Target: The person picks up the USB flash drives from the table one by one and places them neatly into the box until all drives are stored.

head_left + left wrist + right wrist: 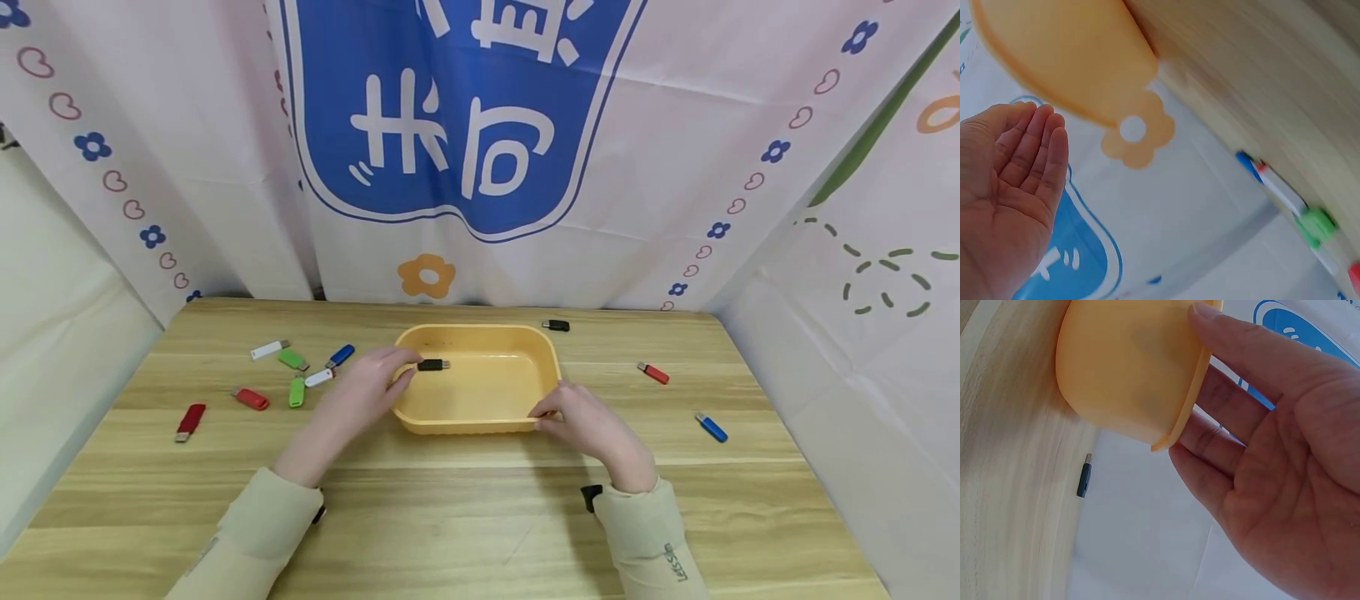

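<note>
Left hand (367, 379) pinching black plastic USB stick (432, 365), right hand (588, 421) gripping yellow oblong plastic tray (472, 427) front-right corner, wood-grain bench (450, 525) back edge close, more room frontward

A table (450, 533) bears USB sticks (252, 399) and a tray (468, 427).

pale beige sleeves (251, 533), dark lettering (675, 563), small black wrist pieces (592, 498)

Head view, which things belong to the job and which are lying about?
In use:
yellow tray, gripped by right hand
black USB stick, pinched by left hand

Seemingly lying about:
red stick and blue stick, right
second black stick
seven leftmost sticks
</note>
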A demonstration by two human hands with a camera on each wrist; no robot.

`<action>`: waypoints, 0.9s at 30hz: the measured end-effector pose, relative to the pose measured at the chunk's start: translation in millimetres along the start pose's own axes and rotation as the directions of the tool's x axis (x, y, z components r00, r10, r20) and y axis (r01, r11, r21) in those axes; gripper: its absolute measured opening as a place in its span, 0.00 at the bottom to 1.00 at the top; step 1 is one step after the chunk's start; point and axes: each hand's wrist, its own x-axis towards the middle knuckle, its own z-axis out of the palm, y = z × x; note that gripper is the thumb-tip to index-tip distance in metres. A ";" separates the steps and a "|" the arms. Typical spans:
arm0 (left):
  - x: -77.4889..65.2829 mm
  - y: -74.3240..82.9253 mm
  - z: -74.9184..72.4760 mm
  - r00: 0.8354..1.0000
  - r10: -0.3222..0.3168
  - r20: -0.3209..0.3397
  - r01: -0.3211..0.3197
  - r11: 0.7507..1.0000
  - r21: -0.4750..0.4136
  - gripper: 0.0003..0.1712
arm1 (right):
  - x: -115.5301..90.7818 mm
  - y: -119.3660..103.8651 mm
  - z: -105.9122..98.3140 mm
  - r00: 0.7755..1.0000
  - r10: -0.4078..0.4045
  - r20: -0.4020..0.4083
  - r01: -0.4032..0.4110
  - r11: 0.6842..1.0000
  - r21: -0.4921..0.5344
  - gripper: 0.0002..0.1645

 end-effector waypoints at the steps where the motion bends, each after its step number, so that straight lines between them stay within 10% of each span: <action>1: -3.6 -2.1 -3.4 1.000 -0.004 -0.004 0.004 1.000 0.010 0.12 | 0.0 0.1 -0.1 1.000 0.004 0.001 -0.004 1.000 0.002 0.07; 13: -53.9 -50.3 -40.6 0.997 -0.051 -0.050 0.054 0.997 0.057 0.13 | -0.9 0.4 -0.9 1.000 0.013 0.011 -0.013 1.000 -0.004 0.07; 27: -125.3 -142.3 -76.4 0.994 -0.075 -0.080 0.085 0.988 0.130 0.24 | 0.1 0.7 0.6 0.999 0.035 0.019 -0.035 0.999 0.015 0.07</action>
